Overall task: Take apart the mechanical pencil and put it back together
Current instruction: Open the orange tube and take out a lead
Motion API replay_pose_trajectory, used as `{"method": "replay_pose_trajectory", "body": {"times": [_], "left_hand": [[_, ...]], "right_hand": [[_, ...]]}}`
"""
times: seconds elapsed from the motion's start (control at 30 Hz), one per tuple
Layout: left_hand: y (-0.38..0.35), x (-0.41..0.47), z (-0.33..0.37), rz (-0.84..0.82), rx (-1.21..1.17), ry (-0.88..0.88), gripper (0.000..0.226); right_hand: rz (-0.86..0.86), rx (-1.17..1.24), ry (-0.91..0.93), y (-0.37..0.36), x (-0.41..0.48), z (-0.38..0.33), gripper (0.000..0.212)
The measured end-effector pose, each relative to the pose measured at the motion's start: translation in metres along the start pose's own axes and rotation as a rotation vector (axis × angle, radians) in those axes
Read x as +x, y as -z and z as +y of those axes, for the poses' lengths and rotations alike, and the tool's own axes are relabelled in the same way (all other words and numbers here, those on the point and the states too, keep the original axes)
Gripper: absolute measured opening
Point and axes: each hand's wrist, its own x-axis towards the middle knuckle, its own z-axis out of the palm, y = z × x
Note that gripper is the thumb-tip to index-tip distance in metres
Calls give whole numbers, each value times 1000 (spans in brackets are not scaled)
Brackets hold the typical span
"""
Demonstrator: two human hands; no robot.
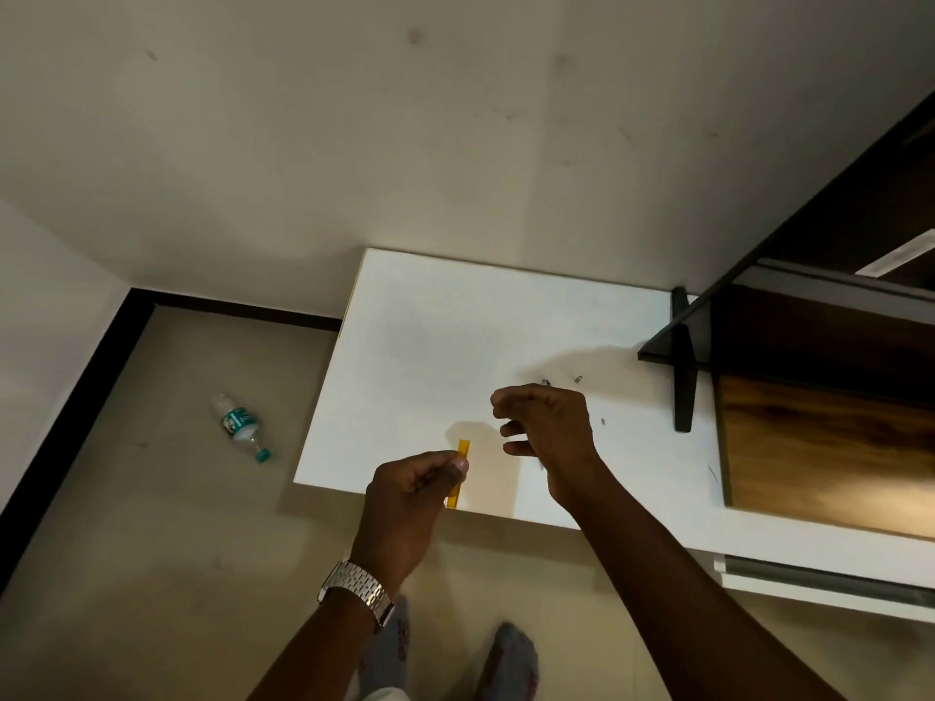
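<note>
My left hand (412,490) pinches the yellow pencil barrel (463,450) between thumb and fingers, just above the front edge of the white table (430,346). The barrel's top and bottom ends stick out past my fingers. My right hand (549,427) hovers to the right of the barrel with its fingers curled and apart, nothing visible in it. Small metal pencil parts lie on the table beyond that hand: one piece (545,383) at its fingertips, another (578,379) further right, and a tiny one (603,421) beside the wrist. A thin lead (712,474) lies at the right.
A dark wooden shelf unit (819,397) with a black cross-shaped bracket (683,366) borders the table on the right. A plastic water bottle (240,427) lies on the floor to the left. My feet (511,655) stand below the table's front edge. A wall rises behind.
</note>
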Motion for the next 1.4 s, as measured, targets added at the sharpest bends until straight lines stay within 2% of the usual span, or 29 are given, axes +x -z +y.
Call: {"method": "replay_pose_trajectory", "body": {"times": [0.23,0.57,0.77,1.0,1.3,1.33,1.4], "left_hand": [[11,15,-7,-8,18,6,32],[21,39,-12,-24,30,3,29],[30,63,-21,-38,-27,30,18],[31,83,-31,-50,-53,62,7],[27,91,-28,-92,-76,88,8],[28,92,-28,-96,-78,90,9],[28,94,-28,-93,-65,95,8]], "right_hand": [[46,-99,9,-10,26,28,13],[59,-369,142,-38,79,41,15],[139,-563,224,-52,110,46,18],[224,-597,259,-57,127,57,20],[334,-391,310,-54,112,52,21],[335,-317,283,-54,107,49,21],[217,-112,141,-56,93,44,19]]}}
